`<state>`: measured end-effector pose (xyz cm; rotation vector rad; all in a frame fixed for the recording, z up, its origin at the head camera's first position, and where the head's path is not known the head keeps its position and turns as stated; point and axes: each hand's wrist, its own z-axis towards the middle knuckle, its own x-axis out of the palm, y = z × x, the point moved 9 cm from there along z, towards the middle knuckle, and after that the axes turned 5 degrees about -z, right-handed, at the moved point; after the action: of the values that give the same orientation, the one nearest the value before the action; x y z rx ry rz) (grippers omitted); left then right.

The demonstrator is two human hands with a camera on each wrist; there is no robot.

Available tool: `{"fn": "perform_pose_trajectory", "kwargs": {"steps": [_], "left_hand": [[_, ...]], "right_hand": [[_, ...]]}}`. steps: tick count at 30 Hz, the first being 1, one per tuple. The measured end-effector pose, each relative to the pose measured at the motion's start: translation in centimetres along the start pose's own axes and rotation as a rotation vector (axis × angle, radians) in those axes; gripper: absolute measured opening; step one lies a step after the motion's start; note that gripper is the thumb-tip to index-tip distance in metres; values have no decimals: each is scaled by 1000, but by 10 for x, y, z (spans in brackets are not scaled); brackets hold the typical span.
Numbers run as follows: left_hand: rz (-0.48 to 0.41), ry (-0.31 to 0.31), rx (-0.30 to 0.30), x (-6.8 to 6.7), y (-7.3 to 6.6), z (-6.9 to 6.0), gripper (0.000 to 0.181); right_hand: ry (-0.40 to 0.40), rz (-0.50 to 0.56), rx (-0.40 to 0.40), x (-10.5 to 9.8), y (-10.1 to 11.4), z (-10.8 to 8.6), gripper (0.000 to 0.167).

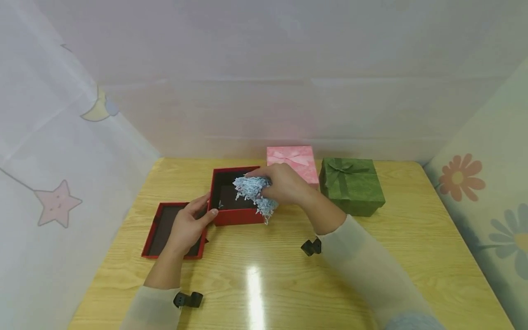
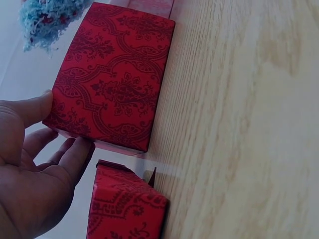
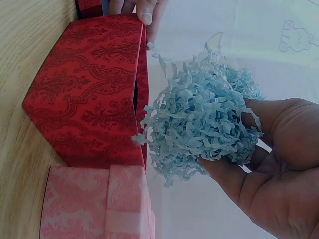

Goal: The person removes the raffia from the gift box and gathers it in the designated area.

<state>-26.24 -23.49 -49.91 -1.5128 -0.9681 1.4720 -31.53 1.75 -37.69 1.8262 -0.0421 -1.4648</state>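
An open red patterned box (image 1: 239,217) stands on the table, with a few light-blue shreds on its dark floor. My left hand (image 1: 186,228) holds the box's left side, thumb at the front corner and fingers along the side, as the left wrist view also shows on the red box (image 2: 114,74). Over the box's right part, my right hand (image 1: 284,184) grips a clump of light-blue shredded paper (image 1: 252,187); some strands hang past the front rim. In the right wrist view the clump (image 3: 199,119) is pinched between thumb and fingers, above the box opening.
A red-rimmed lid (image 1: 151,236) lies inside up at the left, partly under my left forearm. Behind my right hand is a pink box with a bow (image 1: 294,158); a green box with a bow (image 1: 356,183) stands right of it. Cloth walls enclose the table's back and sides.
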Motion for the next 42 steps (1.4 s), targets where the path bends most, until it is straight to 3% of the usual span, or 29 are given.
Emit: {"fn": "perform_pose_trajectory", "kwargs": {"steps": [20,29,42], "left_hand": [[5,18,-12,-2,-4,-5,70],[15,17,-10,-1,-1,-3,70],[23,19,4,0,-1,-1,70]], "right_hand": [[-120,57,-42,-11,-39,-52,54],[-104,76,29,-11,-61,-75,58],[-147,120,108,-6,-98,-115,66]]}}
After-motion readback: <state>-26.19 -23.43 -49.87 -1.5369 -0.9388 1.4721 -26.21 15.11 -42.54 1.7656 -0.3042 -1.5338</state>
